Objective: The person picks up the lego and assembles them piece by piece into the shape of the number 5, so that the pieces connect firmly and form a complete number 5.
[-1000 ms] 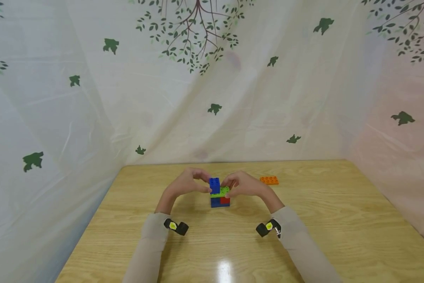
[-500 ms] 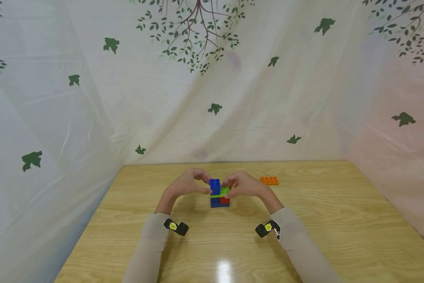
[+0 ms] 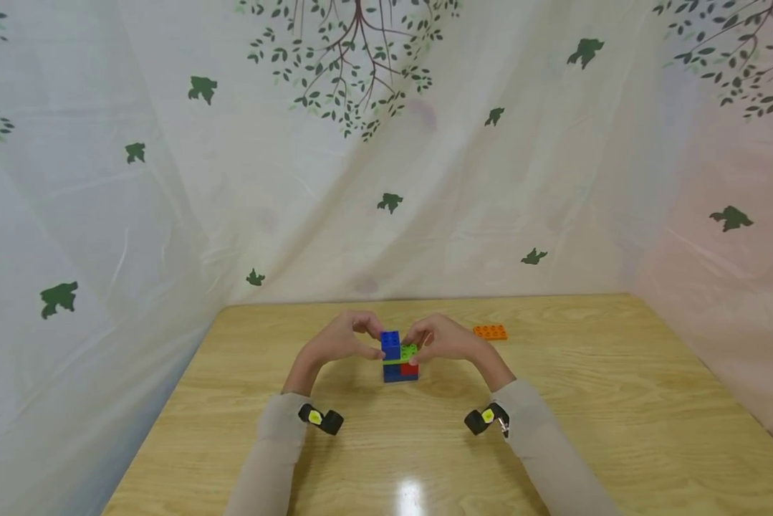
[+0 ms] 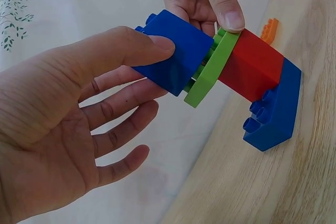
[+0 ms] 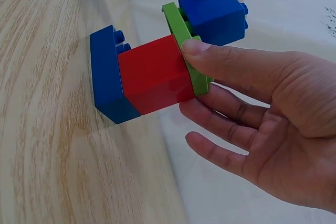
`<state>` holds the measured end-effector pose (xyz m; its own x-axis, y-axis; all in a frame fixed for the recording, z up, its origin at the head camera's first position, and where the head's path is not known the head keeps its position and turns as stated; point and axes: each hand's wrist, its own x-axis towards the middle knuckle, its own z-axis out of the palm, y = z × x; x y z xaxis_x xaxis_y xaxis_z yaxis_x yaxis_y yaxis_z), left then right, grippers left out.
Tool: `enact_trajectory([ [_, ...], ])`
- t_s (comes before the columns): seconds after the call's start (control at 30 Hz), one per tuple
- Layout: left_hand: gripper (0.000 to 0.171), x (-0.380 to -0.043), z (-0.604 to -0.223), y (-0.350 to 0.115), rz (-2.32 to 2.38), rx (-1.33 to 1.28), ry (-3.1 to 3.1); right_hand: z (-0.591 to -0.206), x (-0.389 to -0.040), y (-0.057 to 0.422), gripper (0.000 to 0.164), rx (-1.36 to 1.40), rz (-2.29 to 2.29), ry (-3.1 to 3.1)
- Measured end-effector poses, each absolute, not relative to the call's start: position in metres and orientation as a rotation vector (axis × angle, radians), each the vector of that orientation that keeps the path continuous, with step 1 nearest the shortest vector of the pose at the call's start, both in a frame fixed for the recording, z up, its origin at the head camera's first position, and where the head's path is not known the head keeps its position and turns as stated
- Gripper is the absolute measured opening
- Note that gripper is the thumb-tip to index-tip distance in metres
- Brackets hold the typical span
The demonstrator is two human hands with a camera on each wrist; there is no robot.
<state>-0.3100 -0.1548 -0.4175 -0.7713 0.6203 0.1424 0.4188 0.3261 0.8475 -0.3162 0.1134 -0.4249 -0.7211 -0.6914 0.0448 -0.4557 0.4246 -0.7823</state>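
A small stack of toy building bricks stands upright on the wooden table. Its base is a long blue brick (image 5: 107,77), with a red brick (image 5: 155,74) on the right half. Across the red brick lies a lime-green plate (image 4: 212,69), its left half overhanging the base. My left hand (image 3: 341,338) pinches a square blue brick (image 4: 176,51) between thumb and fingers, over the plate's left end. In the left wrist view, green studs show in a narrow gap under that brick. My right hand (image 3: 445,338) pinches the plate's right end, thumb at its near edge.
An orange plate (image 3: 491,332) with studs lies on the table (image 3: 554,430) behind and right of the right hand. A pale cloth (image 3: 450,244) printed with leaves and birds hangs behind the table and at both sides.
The square blue brick in my left hand has come down slightly onto the green plate's left end. My right hand keeps its hold, and the view has tilted a little.
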Motion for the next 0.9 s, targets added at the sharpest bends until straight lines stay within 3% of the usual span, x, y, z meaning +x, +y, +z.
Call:
enact_trajectory([
  [0.4,0.037,-0.3070,-0.4171,-0.1537,1.324,0.895,2.459,-0.4236,-0.3141,0.1128,0.028,-0.985,-1.159,2.410],
  [0.9,0.035,-0.3091,-0.4159,-0.1547,1.307,0.860,2.461,-0.4210,-0.3135,0.1129,0.028,-0.962,-1.162,2.395],
])
